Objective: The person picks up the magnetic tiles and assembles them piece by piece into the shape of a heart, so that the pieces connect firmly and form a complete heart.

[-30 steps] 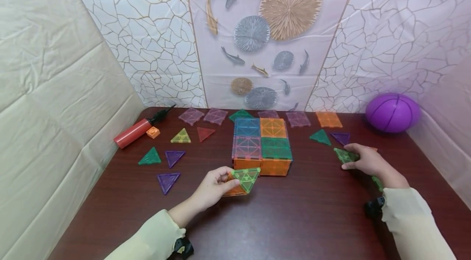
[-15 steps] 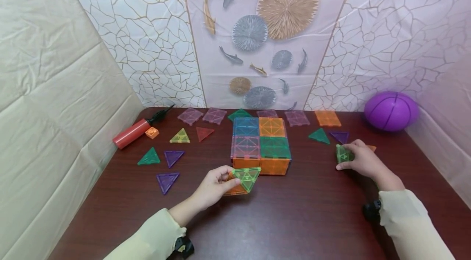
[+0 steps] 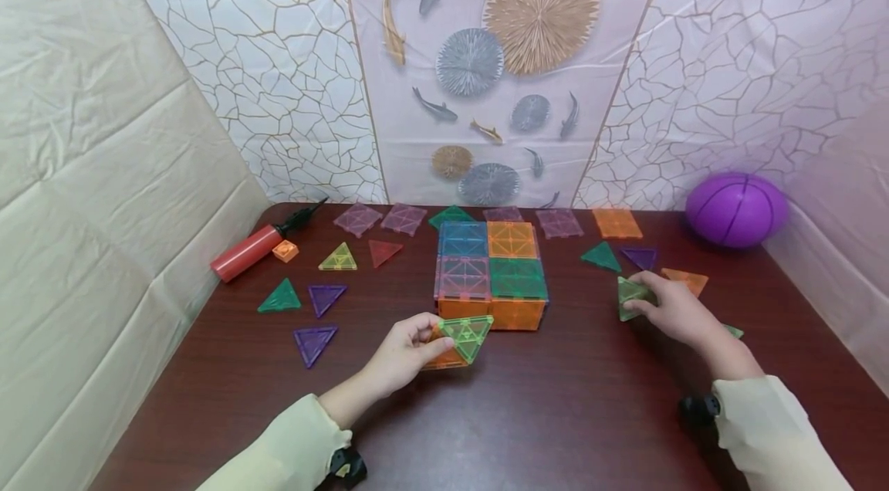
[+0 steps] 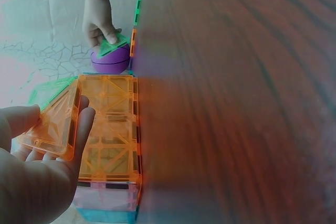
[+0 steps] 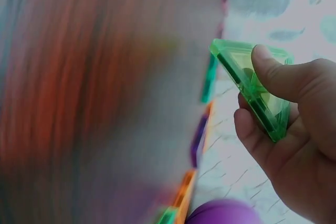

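My left hand (image 3: 396, 352) holds an orange triangular magnetic tile (image 4: 59, 116) and a light green triangular tile (image 3: 468, 335), their edges meeting at an angle. This pair is just in front of a block of square tiles (image 3: 517, 315) with orange front walls and a blue, orange, pink and green top. At the right, my right hand (image 3: 681, 313) pinches another green triangular tile (image 5: 257, 90) between thumb and fingers, above the table. Beside that hand lie an orange tile (image 3: 686, 280) and a green tile (image 3: 733, 331), the latter partly hidden by the forearm.
Purple triangles (image 3: 316, 343), a yellow triangle (image 3: 338, 258) and a red triangle (image 3: 383, 252) lie at the left, near a red hand pump (image 3: 245, 252). Pink squares (image 3: 559, 222) and an orange square (image 3: 617, 222) line the back. A purple ball (image 3: 738, 210) stands back right.
My right hand has lifted the green triangular tile, turned it and shifted slightly left, uncovering the orange tile behind it. My left hand and its two tiles stay in place.
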`<state>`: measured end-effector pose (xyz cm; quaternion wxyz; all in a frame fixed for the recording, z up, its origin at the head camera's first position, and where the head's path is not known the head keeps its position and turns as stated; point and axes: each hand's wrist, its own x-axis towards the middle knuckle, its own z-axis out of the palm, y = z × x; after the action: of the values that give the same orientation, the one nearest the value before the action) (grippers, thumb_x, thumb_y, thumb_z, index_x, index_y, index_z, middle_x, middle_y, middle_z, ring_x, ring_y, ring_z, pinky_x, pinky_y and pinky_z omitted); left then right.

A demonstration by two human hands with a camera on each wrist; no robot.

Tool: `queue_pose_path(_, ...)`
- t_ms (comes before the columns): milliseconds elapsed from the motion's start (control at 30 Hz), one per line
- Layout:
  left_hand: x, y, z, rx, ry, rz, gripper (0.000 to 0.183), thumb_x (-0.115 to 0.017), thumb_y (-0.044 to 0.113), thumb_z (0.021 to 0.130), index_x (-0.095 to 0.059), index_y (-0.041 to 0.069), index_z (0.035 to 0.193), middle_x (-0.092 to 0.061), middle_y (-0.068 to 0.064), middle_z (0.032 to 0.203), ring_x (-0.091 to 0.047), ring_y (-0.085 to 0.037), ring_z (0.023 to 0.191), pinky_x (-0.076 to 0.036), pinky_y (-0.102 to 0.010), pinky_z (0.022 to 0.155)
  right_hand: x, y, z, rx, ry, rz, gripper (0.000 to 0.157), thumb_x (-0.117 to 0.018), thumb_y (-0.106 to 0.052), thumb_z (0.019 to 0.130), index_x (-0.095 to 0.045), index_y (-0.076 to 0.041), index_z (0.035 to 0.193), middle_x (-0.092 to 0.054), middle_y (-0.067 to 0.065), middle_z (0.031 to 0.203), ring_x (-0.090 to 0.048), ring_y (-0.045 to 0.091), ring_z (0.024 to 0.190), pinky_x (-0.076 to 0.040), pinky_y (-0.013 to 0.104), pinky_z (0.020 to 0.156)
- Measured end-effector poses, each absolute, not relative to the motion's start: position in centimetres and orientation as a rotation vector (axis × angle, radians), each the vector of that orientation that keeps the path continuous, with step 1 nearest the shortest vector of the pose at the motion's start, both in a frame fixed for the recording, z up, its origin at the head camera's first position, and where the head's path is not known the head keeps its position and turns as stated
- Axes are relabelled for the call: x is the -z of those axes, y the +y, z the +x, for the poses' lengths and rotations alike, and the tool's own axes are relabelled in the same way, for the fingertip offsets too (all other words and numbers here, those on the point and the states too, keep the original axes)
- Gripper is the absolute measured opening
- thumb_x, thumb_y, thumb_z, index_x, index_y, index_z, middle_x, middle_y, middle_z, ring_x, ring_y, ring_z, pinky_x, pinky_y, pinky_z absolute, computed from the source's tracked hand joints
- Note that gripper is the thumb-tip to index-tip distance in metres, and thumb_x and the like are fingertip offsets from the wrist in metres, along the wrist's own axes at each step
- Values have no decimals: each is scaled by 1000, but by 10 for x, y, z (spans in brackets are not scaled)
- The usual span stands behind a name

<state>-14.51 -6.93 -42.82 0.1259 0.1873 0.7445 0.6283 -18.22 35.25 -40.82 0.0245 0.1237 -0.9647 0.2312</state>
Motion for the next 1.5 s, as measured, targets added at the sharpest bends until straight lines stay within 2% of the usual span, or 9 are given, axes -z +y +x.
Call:
queue_pose_path(100,427,-69,-145,-1827,2167,550,16,-63,6,92,-62,-5,103,-66,-7,81,-45,-5,59,-36,-19,52,401,338,-173,-737,-2945,415,34,-70,-18,89,-59,1,115,-68,8,91,-59,22,80,-47,40,70)
queue_pose_path(367,419,-67,-144,-1849,2135,556,18,-61,5,93,-60,-6,107,-69,-19,92,-55,-5,67,-43,-20,58,382,290,-149,-878,-2855,460,33,-75,-20,85,-63,-2,110,-68,2,89,-56,11,76,-48,30,68)
queue_pose_path(633,410,-59,-144,-1843,2166,594,15,-63,7,93,-61,-4,103,-63,-7,78,-43,-6,58,-34,-20,52,384,238,-127,-1300,-2740,558,22,-75,-10,82,-63,-6,100,-69,-2,81,-61,7,68,-49,25,60)
queue_pose_path(733,410,-57,-142,-1827,2190,610,15,-64,7,92,-61,-3,101,-57,-4,72,-38,-6,54,-32,-20,50,388,221,-121,-1350,-2701,592,22,-76,-10,81,-63,-7,98,-68,-3,80,-58,4,66,-48,24,59)
queue_pose_path(833,410,-55,-141,-1827,2190,624,15,-65,7,92,-61,-3,101,-58,-4,73,-38,-6,54,-32,-20,50,392,208,-117,-1366,-2678,613,22,-77,-12,81,-63,-7,98,-67,-4,80,-55,3,64,-46,24,58)
queue_pose_path(967,410,-53,-139,-1817,2203,632,15,-65,8,91,-61,-3,100,-54,-2,70,-37,-6,54,-32,-20,51,398,196,-114,-1420,-2668,612,23,-76,-14,81,-62,-7,98,-66,-5,81,-51,2,65,-44,23,59)
queue_pose_path(1200,415,-52,-137,-1774,2247,650,15,-67,9,90,-63,-1,100,-42,2,64,-36,-5,55,-32,-19,53,409,186,-115,-1567,-2631,621,25,-75,-13,83,-61,-4,101,-70,2,86,-62,3,70,-48,24,59)
queue_pose_path(1367,417,-53,-136,-1758,2261,673,12,-67,8,90,-64,0,98,-50,-1,69,-41,-6,57,-35,-19,54,414,185,-118,-1536,-2679,672,20,-74,-14,85,-62,-6,98,-69,1,86,-62,3,73,-51,24,61)
queue_pose_path(1500,421,-55,-139,-1731,2265,703,8,-68,7,89,-65,1,93,-55,-3,72,-45,-6,60,-38,-20,55,416,185,-122,-1419,-2733,754,11,-72,-22,87,-65,-15,92,-62,-7,78,-52,1,66,-48,24,59)
